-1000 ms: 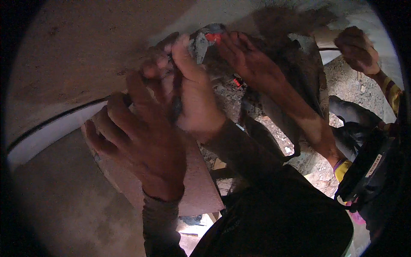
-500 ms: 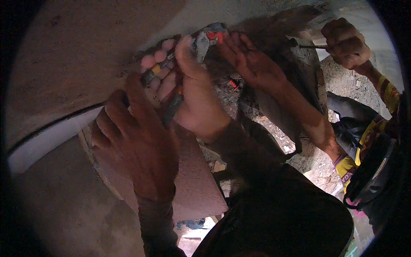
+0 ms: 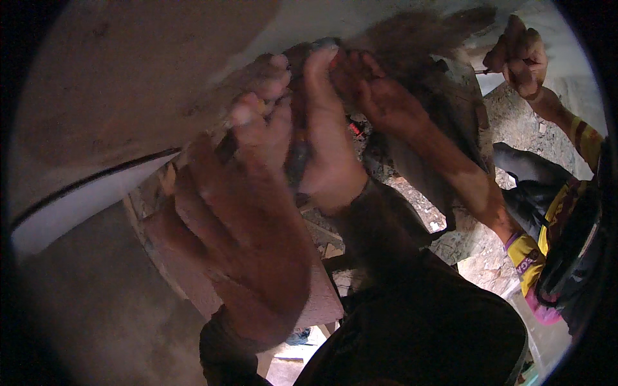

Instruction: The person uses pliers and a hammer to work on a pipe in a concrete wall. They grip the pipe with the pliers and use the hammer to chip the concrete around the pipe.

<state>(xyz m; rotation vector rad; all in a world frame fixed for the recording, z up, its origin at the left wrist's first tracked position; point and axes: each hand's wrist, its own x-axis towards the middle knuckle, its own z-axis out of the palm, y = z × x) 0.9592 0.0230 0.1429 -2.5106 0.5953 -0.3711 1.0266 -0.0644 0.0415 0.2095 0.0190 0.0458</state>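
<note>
My right hand (image 3: 331,145) is curled, with its thumb up, around a dark grey object with yellow patches (image 3: 297,157). Most of that object is hidden by my fingers, so I cannot tell its kind. Just below and left of it, my left hand (image 3: 248,244) shows its back, fingers apart and smeared by motion. Its fingers reach close to those of my right hand; whether they touch the object I cannot tell. Beyond my right thumb, a co-worker's hand (image 3: 389,106) reaches in against the wall, its fingertips partly hidden.
The co-worker's other hand (image 3: 524,61) grips a thin rod at the upper right. A pinkish board (image 3: 322,296) lies under my hands. A grey-brown wall (image 3: 129,83) rises ahead, with a white curved strip (image 3: 84,206) at left. Rubble (image 3: 412,190) shows between the arms.
My right hand has shifted right, its fingers turning up. My left hand has moved right and closer to it. The co-worker's rod hand has turned; the grey and red bits beyond my thumb are now mostly covered.
</note>
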